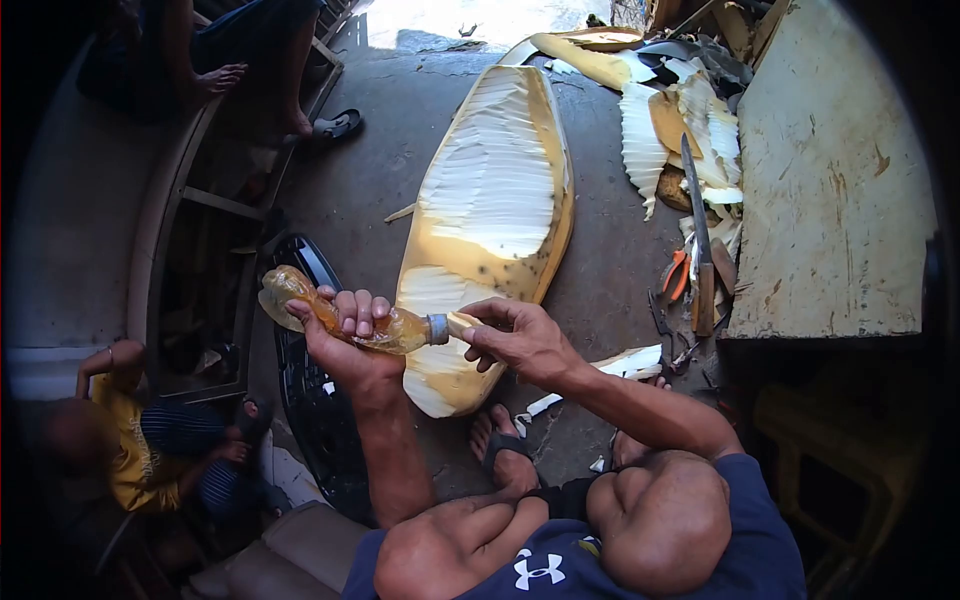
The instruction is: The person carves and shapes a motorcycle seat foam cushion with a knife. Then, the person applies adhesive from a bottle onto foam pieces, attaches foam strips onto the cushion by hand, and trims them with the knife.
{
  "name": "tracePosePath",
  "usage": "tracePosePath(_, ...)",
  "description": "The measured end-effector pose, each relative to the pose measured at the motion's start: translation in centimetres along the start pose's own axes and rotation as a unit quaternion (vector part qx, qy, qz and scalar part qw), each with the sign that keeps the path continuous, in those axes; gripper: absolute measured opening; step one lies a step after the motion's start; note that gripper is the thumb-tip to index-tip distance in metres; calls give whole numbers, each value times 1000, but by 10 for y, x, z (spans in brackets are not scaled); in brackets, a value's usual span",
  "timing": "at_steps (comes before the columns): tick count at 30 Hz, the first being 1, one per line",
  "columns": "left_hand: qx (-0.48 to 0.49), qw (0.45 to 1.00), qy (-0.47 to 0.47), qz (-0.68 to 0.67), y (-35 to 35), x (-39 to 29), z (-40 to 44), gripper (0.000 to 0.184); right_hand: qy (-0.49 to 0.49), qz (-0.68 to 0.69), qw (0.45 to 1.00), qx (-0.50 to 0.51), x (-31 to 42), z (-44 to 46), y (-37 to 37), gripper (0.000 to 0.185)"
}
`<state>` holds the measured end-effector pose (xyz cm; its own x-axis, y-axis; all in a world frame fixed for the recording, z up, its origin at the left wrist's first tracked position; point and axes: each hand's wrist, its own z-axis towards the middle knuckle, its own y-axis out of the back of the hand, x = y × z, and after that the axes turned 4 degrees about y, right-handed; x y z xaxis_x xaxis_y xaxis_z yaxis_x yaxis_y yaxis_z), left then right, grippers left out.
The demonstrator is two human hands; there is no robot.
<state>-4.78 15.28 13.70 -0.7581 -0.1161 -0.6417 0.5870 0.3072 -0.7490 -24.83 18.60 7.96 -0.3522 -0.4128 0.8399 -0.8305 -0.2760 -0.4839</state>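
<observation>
My left hand (350, 340) is closed around a crumpled clear plastic bottle (405, 332) with amber liquid in it. The bottle lies nearly level, its grey neck end pointing right. In the fingers of my right hand (525, 345) is a small pale foam piece (461, 324), pinched right at the bottle's neck; whether that end is capped or uncovered I cannot tell. Below both hands a long seat-shaped foam pad (490, 170) lies on the floor, yellowish with white, ridged cut areas on its top. Its near end is partly hidden by my hands.
A long knife (700, 250) and an orange-handled tool (677, 277) lie at right, beside foam scraps (645, 150) and a pale board (830, 180). A black seat base (300, 370) lies left. One person (140, 440) sits at lower left; another person's foot (220, 80) shows above.
</observation>
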Motion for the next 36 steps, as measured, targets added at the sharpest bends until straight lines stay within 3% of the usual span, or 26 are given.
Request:
tracePosePath(12,-23,998,-11,56,-11,0,-9,42,-44,-12,999,7,4,-7,-2,40)
tracePosePath(14,-40,996,20,77,-17,-1,-11,60,-54,-10,998,10,15,-11,-2,40)
tracePosePath(18,-79,992,32,96,-35,5,-19,65,-86,-11,996,7,25,-15,-1,39)
tracePosePath(21,-54,985,-15,161,-16,17,-14,64,-73,47,995,42,4,-9,8,38)
tracePosePath(23,-90,945,-128,287,-3,37,-11,49,-57,93,992,71,0,-11,18,38)
tracePosePath(25,-103,952,-92,274,15,44,-5,48,-9,89,992,90,14,-11,29,38)
tracePosePath(27,-83,986,103,97,34,43,-1,47,41,71,995,-63,0,9,68,39)
tracePosePath(28,-79,984,153,42,62,45,9,46,41,15,991,-126,1,16,91,41)
tracePosePath(31,-87,967,235,-39,130,69,19,44,45,-79,968,-236,-16,53,160,38)
tracePosePath(33,-91,968,226,52,156,93,8,45,56,-103,961,-249,-20,80,194,37)
tracePosePath(36,-64,970,231,44,155,94,1,46,80,-214,934,-276,-5,111,227,38)
